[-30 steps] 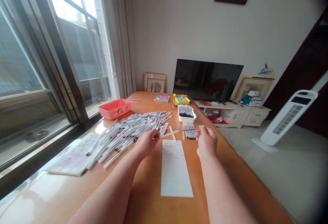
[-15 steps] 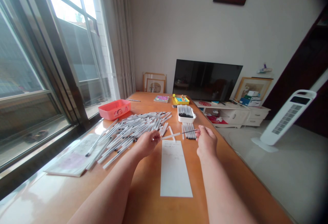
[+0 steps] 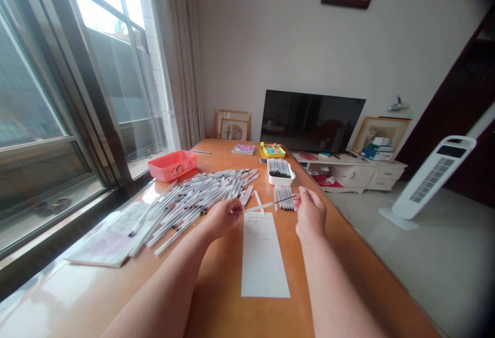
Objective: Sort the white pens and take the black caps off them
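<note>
Two closed pinches, mid-frame: my left hand (image 3: 225,218) grips a clear tube (image 3: 251,209), my right hand (image 3: 311,212) a dark refill (image 3: 285,198). I'd best align them.

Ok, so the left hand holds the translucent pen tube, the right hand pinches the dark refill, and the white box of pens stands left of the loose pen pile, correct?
Wrong side: the white box of pens stands right of the loose pen pile, as the head view shows. The left hand does hold the translucent pen tube, and the right hand the dark refill.
</note>
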The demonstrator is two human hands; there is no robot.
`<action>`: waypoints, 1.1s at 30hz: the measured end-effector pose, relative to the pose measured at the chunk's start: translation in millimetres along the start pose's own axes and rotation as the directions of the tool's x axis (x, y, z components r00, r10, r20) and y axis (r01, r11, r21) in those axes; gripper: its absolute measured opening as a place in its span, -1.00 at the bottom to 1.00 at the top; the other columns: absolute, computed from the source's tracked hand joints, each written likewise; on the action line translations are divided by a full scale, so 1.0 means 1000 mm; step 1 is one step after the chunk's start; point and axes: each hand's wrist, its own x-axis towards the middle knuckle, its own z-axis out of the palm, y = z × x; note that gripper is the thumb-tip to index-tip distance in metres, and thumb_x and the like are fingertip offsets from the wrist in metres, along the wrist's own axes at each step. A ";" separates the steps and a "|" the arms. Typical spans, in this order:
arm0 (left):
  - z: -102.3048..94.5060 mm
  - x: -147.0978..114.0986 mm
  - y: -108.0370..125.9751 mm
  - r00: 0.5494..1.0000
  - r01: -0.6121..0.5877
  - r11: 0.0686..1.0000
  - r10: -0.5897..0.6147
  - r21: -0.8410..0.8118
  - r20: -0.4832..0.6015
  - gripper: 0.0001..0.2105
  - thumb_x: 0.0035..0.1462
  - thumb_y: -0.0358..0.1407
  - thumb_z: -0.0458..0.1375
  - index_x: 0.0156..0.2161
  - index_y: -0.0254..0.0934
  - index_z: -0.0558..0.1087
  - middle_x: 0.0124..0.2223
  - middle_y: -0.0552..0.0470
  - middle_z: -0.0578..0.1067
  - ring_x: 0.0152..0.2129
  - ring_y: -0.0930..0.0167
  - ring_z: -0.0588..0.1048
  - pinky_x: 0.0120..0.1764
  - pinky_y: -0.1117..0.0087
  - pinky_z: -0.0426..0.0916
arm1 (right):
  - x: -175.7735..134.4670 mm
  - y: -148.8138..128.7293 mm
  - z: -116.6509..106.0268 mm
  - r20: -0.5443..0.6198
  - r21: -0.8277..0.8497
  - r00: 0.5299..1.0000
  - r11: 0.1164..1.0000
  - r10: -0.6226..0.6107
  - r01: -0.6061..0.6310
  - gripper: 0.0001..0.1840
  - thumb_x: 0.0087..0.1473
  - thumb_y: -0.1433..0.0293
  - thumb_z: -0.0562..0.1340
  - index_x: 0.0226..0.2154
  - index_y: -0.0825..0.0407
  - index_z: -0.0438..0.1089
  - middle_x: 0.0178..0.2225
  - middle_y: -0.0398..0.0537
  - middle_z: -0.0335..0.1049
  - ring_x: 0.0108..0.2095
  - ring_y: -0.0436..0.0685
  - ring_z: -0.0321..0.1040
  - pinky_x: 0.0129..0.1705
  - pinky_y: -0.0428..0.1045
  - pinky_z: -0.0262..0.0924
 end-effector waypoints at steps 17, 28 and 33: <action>0.007 0.002 -0.002 0.995 0.083 0.966 -0.067 -0.243 0.072 -0.85 0.05 -0.21 0.18 -0.37 -0.27 0.46 -0.47 0.11 0.39 -0.50 0.45 0.32 -0.43 0.45 0.15 | -0.001 -0.001 0.002 0.011 0.040 0.999 0.998 -0.040 0.039 -0.65 0.00 0.16 0.34 -0.22 0.05 0.51 -0.46 -0.11 0.48 -0.48 0.01 0.33 -0.48 -0.10 0.20; 0.011 -0.001 0.003 0.991 0.104 0.874 -0.049 -0.474 0.126 -0.84 0.06 -0.21 0.20 -0.30 -0.28 0.45 -0.39 0.08 0.48 -0.45 0.44 0.38 -0.34 0.43 0.21 | -0.023 -0.003 0.010 0.257 -0.073 0.966 0.995 -0.043 0.064 -0.60 0.03 0.11 0.34 -0.17 0.04 0.49 -0.43 -0.11 0.50 -0.45 0.03 0.36 -0.40 -0.08 0.24; 0.009 -0.003 0.007 0.987 0.147 0.864 -0.097 -0.482 0.129 -0.80 0.06 -0.17 0.22 -0.32 -0.28 0.45 -0.37 0.05 0.51 -0.41 0.42 0.42 -0.30 0.40 0.24 | -0.031 0.000 0.015 0.381 -0.118 0.924 0.990 -0.029 0.079 -0.52 0.11 0.00 0.25 -0.13 0.01 0.54 -0.34 -0.05 0.54 -0.36 0.10 0.40 -0.39 -0.06 0.23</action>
